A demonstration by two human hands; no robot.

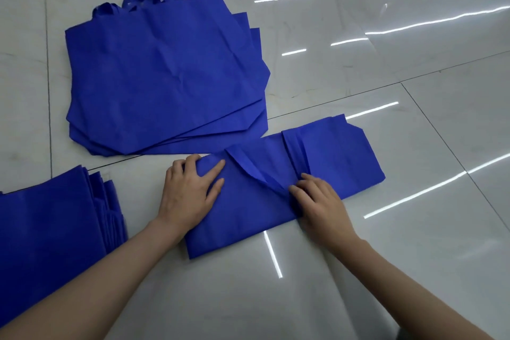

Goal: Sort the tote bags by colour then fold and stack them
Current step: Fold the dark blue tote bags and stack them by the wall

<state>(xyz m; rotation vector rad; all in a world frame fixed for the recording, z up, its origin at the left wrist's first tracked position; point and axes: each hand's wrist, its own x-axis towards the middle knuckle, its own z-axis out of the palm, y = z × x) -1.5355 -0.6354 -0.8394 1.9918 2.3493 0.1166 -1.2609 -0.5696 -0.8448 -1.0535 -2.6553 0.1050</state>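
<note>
On the tote bag (331,157), left hand (187,193) presses; right hand (320,201) touches.

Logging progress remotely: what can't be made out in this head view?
Head view:
Folded stack: cut by left edge; count unclear.
Unfolded pile: top bag hides those beneath.
Bag being folded: left hand covers its end; right hand hides whether it pinches or presses.
</note>
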